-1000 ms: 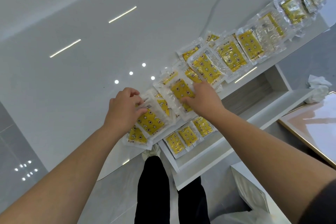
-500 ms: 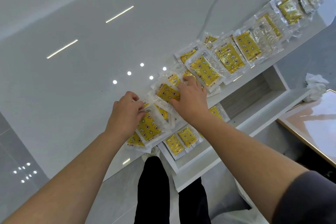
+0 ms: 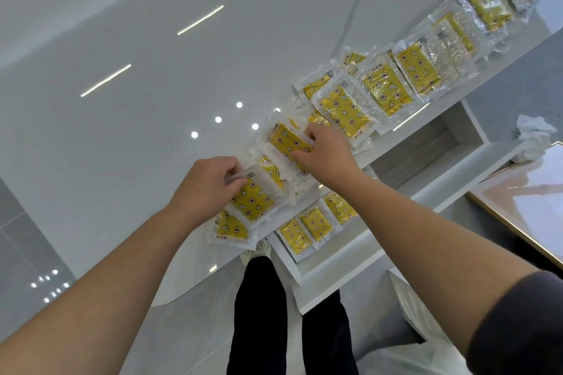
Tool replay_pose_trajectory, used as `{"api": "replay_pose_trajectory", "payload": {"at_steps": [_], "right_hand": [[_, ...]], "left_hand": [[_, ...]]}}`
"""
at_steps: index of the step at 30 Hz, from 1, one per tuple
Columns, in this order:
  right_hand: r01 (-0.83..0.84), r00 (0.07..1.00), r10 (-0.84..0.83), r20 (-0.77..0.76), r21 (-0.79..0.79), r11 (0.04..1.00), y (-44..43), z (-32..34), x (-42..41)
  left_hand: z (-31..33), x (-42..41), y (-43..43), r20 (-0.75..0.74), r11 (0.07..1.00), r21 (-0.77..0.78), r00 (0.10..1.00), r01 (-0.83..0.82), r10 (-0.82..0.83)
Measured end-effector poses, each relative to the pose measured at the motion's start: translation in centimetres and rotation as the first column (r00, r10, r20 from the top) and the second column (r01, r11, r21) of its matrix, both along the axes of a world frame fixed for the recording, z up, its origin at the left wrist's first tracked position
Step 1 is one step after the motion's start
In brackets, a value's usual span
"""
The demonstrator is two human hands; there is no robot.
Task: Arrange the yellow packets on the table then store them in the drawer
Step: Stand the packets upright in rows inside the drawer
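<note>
fingers (image 3: 232, 168) of left hand (image 3: 207, 189) and right hand (image 3: 327, 155) pinch yellow packets (image 3: 251, 196)

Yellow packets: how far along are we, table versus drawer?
Done: three packets lie in the open drawer. In hand: left grip holds one packet at the table edge, right grip pinches a second packet beside it. Left: the overlapping row along the table, well over half the packets, awaits storing.

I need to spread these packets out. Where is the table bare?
Crowded: the yellow plastic packets lining the near edge. Bare: the glossy white tabletop beyond the left hand, and the open white drawer's right end.
</note>
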State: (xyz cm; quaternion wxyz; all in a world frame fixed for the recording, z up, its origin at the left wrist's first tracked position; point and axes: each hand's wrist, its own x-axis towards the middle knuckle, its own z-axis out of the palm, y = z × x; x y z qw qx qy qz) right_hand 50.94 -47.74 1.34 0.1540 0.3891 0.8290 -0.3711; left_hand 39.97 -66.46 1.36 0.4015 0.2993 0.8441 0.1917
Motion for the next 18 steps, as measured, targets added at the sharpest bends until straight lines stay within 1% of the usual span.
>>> {"api": "replay_pose_trajectory", "payload": {"at_steps": [3, 5, 7, 9, 11, 13, 18], "right_hand": [[0.104, 0.991, -0.118, -0.07, -0.173, 0.979, 1.0, 0.9, 1.5], [0.181, 0.971, -0.224, -0.089, -0.344, 0.922, 2.1, 2.0, 3.1], [0.212, 0.961, -0.271, -0.057, -0.479, 0.852, 3.5, 3.0, 5.2], [0.238, 0.96, -0.279, 0.005, -0.539, 0.808, 5.1, 3.9, 7.7], [0.28, 0.955, -0.286, 0.077, -0.555, 0.784, 7.0, 4.3, 10.3], [0.314, 0.949, -0.277, 0.152, -0.538, 0.782, 9.3, 4.3, 13.1], [0.388, 0.909, -0.275, 0.315, -0.393, 0.833, 15.3, 2.0, 18.8]], "left_hand": [[1.1, 0.2, 0.1, 0.065, 0.999, 0.052, 0.998, -0.005, 0.002], [2.0, 0.6, 0.5, 0.083, 0.998, 0.067, 0.997, -0.001, -0.005], [2.9, 1.3, 1.2, 0.106, 0.996, 0.089, 0.994, 0.01, -0.02], [3.7, 2.6, 2.4, 0.126, 0.991, 0.131, 0.991, 0.024, -0.04], [4.3, 4.4, 4.0, 0.127, 0.985, 0.169, 0.99, 0.044, -0.066], [4.2, 6.4, 6.1, 0.109, 0.978, 0.194, 0.99, 0.072, -0.095], [2.2, 12.5, 11.7, 0.043, 0.965, 0.218, 0.987, 0.144, -0.156]]}}
